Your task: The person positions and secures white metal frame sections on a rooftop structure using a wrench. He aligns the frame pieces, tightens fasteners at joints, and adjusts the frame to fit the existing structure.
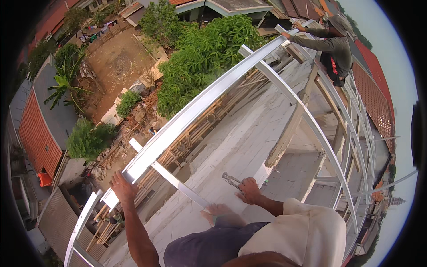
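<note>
My left hand (123,188) is closed round the near end of a long silvery metal channel (195,109), which slopes up and away to the right across the rafters. In my right hand (250,191), above the grey block wall, is a metal pliers-like tool (231,180); its jaws or handles point left and its exact kind is unclear. A thin metal rafter (180,187) passes under the channel and ends near my bare foot (218,212). At the channel's far end, another person (336,49) in a hat and dark long sleeves has both hands on the metal.
Below the roof edge lie bamboo scaffolding (187,138), rubble (133,115) and a leafy green tree (209,58). Curved metal rafters (311,120) run down the right side over block walls (296,175). Another rafter (80,227) curves at the lower left.
</note>
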